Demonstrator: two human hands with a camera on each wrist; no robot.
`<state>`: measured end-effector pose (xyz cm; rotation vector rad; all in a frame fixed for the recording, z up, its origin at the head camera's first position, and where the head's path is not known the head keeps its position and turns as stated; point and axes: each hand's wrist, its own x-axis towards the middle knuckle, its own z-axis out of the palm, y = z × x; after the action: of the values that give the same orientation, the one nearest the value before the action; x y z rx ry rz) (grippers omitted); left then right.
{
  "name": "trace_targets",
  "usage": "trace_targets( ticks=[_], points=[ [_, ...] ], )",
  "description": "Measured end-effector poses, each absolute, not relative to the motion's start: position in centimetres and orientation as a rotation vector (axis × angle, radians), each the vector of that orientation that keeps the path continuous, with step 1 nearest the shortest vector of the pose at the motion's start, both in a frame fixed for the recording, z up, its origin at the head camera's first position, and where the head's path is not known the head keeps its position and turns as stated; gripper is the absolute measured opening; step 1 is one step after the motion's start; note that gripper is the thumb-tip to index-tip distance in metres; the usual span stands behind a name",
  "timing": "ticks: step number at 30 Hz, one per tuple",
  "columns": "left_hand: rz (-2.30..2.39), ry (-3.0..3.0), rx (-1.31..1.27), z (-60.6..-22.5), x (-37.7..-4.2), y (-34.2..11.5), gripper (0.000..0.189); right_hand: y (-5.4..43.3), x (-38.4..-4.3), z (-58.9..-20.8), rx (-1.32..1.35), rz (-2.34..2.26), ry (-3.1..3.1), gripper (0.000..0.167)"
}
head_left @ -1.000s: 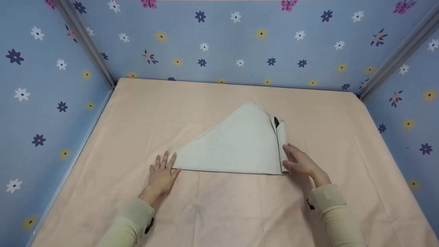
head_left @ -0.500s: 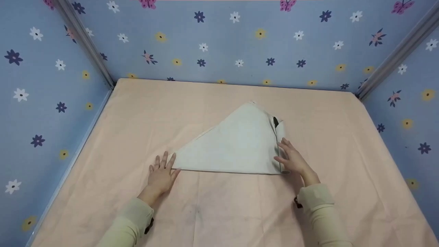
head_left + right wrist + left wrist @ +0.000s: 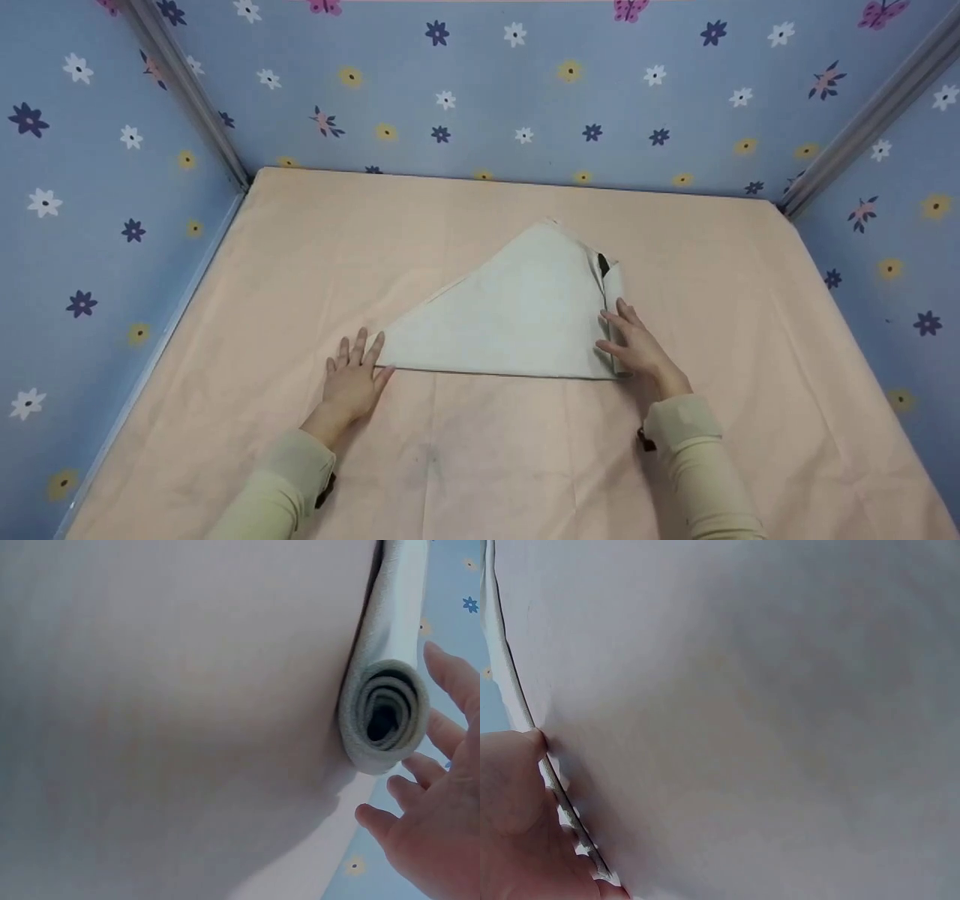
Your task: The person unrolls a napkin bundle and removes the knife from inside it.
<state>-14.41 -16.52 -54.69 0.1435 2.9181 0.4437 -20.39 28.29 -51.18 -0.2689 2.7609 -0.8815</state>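
Note:
A pale grey-green cloth [image 3: 502,315], folded to a triangle-like shape, lies on the table. Its right side is wound into a roll [image 3: 614,285]; the right wrist view shows the spiral layers at the near end of the roll [image 3: 347,731]. With fingers spread, my left hand [image 3: 352,386] rests on the cloth's narrow left tip. The left wrist view catches only part of this left hand [image 3: 514,817] along the cloth's edge. My right hand [image 3: 641,349] is at the roll, its fingers extended across it. In its wrist view, this right hand [image 3: 442,817] has loosely spread fingers.
A peach tablecloth [image 3: 480,457] covers the table, with slight creases. Blue flowered panels [image 3: 517,90] stand along the back and both sides. Grey metal posts [image 3: 187,90] rise at the back corners.
My right hand has moved left, from the roll's outer side to over the roll, and settled there. My left hand stays on the tip. The cloth looks nearly unchanged.

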Motion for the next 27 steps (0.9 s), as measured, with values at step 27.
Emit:
trace_targets(
  ticks=[27],
  points=[
    [0.429, 2.920, 0.136, -54.6, -14.5, -16.5, 0.061, 29.9, -20.5, -51.4, -0.254, -0.817, 2.711, 0.064]
  ],
)
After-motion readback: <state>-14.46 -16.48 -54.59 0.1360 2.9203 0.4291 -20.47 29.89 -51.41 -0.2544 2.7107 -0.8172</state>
